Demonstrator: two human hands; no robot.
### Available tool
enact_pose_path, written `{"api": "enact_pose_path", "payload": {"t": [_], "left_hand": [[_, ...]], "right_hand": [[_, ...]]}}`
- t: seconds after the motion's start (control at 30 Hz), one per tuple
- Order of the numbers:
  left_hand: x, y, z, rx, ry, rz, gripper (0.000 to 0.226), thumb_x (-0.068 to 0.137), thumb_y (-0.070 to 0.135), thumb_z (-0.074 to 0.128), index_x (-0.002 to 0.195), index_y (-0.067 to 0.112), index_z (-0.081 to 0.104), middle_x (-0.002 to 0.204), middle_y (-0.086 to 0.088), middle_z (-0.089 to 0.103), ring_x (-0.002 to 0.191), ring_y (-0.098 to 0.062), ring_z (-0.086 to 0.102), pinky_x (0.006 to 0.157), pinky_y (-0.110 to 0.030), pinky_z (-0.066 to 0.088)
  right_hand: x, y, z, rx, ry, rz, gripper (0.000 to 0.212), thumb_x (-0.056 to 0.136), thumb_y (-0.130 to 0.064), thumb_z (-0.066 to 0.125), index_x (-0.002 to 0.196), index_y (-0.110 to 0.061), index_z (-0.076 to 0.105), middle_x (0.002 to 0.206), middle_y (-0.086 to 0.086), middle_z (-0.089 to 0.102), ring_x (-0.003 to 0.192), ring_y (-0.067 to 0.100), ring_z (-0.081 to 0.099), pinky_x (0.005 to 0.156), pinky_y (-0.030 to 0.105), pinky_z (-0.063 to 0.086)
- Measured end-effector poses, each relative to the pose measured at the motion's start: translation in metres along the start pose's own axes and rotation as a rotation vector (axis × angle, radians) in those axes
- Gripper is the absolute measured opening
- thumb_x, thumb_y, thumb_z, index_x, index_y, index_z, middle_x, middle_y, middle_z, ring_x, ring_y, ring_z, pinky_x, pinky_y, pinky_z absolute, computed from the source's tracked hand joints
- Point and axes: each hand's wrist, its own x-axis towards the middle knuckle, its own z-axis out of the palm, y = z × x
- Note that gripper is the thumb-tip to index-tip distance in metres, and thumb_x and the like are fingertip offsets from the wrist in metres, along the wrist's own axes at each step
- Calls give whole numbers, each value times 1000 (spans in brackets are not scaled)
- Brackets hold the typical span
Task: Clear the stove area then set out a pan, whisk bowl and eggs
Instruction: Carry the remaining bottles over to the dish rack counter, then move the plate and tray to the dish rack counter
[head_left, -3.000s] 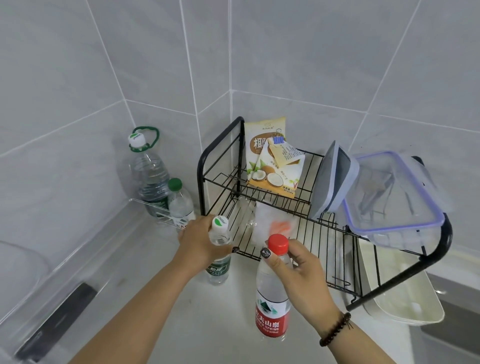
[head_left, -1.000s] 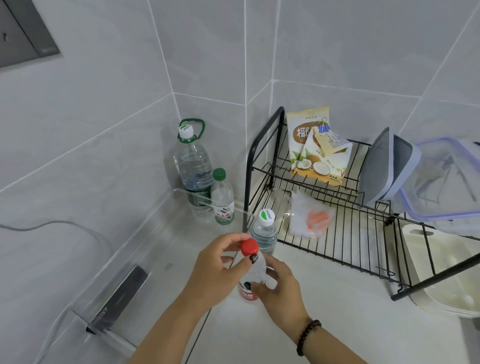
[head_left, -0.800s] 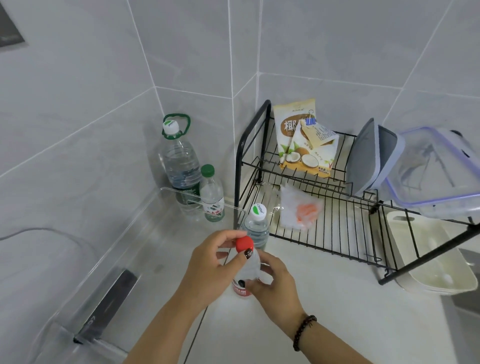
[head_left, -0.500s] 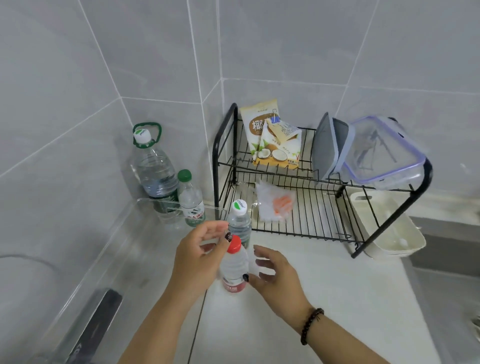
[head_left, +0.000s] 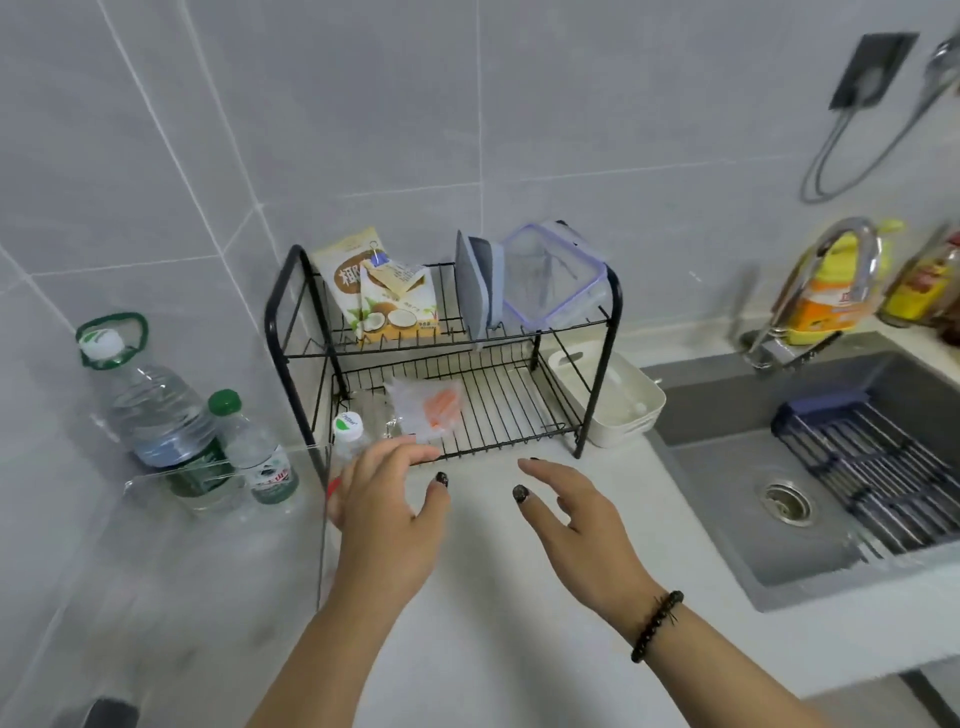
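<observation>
At the left of the frame, 1 large clear water bottle with a green handle ring (head_left: 150, 410) stands beside 1 small green-capped bottle (head_left: 254, 452). A white-capped bottle (head_left: 347, 434) stands by the black 2-tier wire rack (head_left: 602, 364). Just below it, your left hand (head_left: 387, 514) hovers with fingers relaxed, holding nothing; a red sliver (head_left: 332, 487) at its left edge may be a cap. Your right hand (head_left: 576, 525) spreads empty over the white counter (head_left: 493, 649). The grey sink (head_left: 810, 488) lies right.
</observation>
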Motion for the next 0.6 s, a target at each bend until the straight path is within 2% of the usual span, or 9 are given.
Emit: {"api": "enact_pose_path", "payload": {"t": [0.1, 0.17, 0.2, 0.3, 0.4, 0.47, 0.53, 0.6], "left_hand": [[-2, 25, 28, -79, -112, 99, 28, 83, 16, 67, 96, 39, 58, 112, 21, 52, 119, -7, 44, 107, -31, 31], [-6, 44, 46, -136, -203, 113, 30, 85, 13, 67, 97, 39, 58, 116, 19, 51, 120, 2, 40, 104, -13, 25], [-10, 58, 55, -168, -263, 111, 30, 86, 14, 66, 98, 40, 58, 117, 20, 51, 119, 7, 39, 103, -10, 24], [-18, 97, 88, -260, -435, 112, 26, 88, 19, 64, 101, 41, 60, 116, 20, 52, 116, 1, 46, 99, -19, 33], [-30, 149, 124, -300, -546, 114, 25, 88, 19, 64, 106, 37, 62, 113, 20, 53, 103, -5, 52, 92, -23, 41], [-43, 184, 152, -340, -600, 126, 27, 88, 15, 63, 105, 36, 63, 112, 20, 55, 97, 1, 55, 86, -15, 42], [-60, 217, 180, -374, -662, 150, 28, 87, 12, 63, 104, 34, 64, 113, 18, 60, 100, 13, 54, 80, -6, 41], [-81, 251, 210, -398, -724, 161, 27, 87, 12, 63, 105, 33, 64, 114, 17, 62, 109, 7, 54, 92, -17, 45]], "right_hand": [[-16, 12, -38, -28, 127, 27, 34, 94, -35, 54, 128, -33, 56, 133, -17, 51, 125, -2, 44, 101, 11, 30], [-25, 19, -65, -30, 231, 41, 32, 93, -36, 55, 125, -35, 57, 131, -18, 53, 123, -2, 45, 103, 16, 32], [-31, 23, -81, -25, 285, 49, 31, 93, -36, 56, 124, -35, 58, 129, -18, 54, 122, -3, 45, 102, 17, 33], [-51, 32, -130, -33, 400, 49, 31, 93, -31, 57, 124, -33, 58, 129, -17, 54, 123, -2, 45, 103, 18, 36], [-73, 46, -186, -48, 486, 64, 31, 94, -26, 56, 123, -34, 57, 129, -16, 53, 124, 2, 45, 98, 14, 35], [-92, 57, -223, -56, 538, 78, 30, 94, -24, 56, 123, -33, 57, 127, -17, 52, 122, 2, 47, 101, 17, 36], [-112, 68, -259, -73, 582, 114, 29, 94, -24, 56, 122, -33, 57, 125, -17, 53, 119, -1, 47, 95, 8, 35], [-135, 80, -299, -79, 648, 145, 28, 93, -23, 56, 120, -30, 58, 121, -18, 55, 114, -3, 49, 95, 9, 36]]}}
